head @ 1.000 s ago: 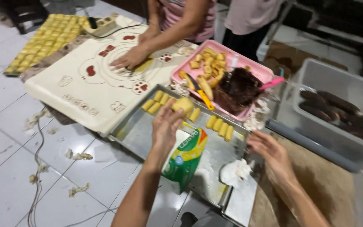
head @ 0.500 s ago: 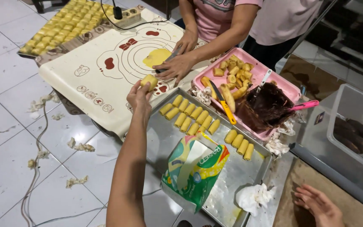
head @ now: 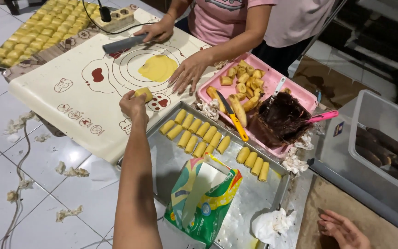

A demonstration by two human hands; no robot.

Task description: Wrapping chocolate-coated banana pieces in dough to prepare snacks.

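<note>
Left hand (head: 132, 104) holds roundish dough lump (head: 143, 94), no clear long axis.

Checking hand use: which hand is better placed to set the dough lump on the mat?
Likely left: the left hand holds the dough lump above the mat; the right hand rests far off, empty.

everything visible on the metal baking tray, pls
The rectangular silver metal baking tray lies flat on the white tiled floor, its shiny bed smeared with grease. One corner meets the cream silicone pastry mat, and the pink plastic tray sits along its far edge. On it lie yellow rolled dough pieces in rows, a green and yellow opened bag and a crumpled white tissue. The left arm crosses its near corner; neither hand touches it.
</note>
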